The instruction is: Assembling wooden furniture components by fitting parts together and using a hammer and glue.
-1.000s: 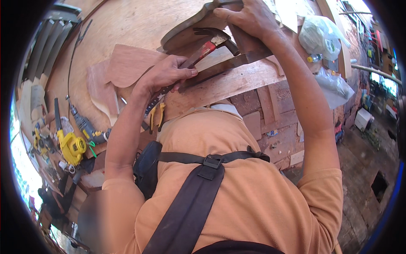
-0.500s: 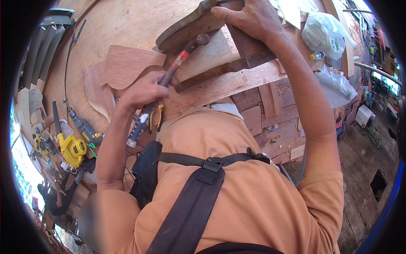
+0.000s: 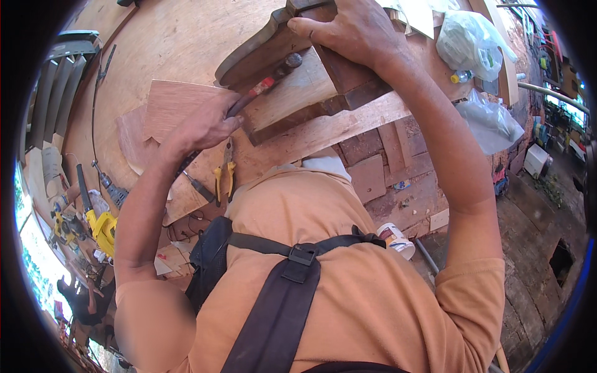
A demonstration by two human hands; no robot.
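My left hand is closed around the handle of a hammer. The hammer's dark metal head lies close to the inner side of a brown wooden frame with a curved, scalloped board; I cannot tell whether they touch. My right hand grips the frame's far upper part, thumb along its top edge. Below the left hand, pliers with yellow handles rest on the workbench beside a dark-handled tool. Cut pieces of thin reddish plywood lie left of the frame.
A yellow power tool and a grey drill lie at the left. Plastic bags and a small yellow-capped bottle sit at the right. A white tub stands by my waist. Another person is at lower left.
My left hand has shifted slightly left and the hammer is tilted flatter, its handle end now mostly behind my wrist. The pliers show more fully. My right hand keeps its grip on the frame.
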